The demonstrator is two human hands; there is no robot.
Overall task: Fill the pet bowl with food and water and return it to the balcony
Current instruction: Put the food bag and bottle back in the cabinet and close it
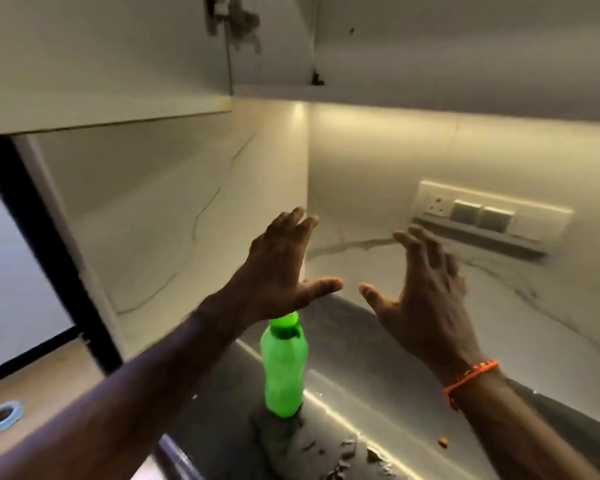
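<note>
Left hand and right hand spread above unlabelled green bottle.

Both hands are raised in front of the camera, fingers spread and straight, holding nothing. The left hand and the right hand face each other, apart, thumbs pointing inward. An orange wristband circles the right wrist. Below the left hand a green bottle with its cap on stands upright on the dark counter, wet patches near it. A switch plate sits on the far right wall. A blue object lies on the floor at near left.
</note>
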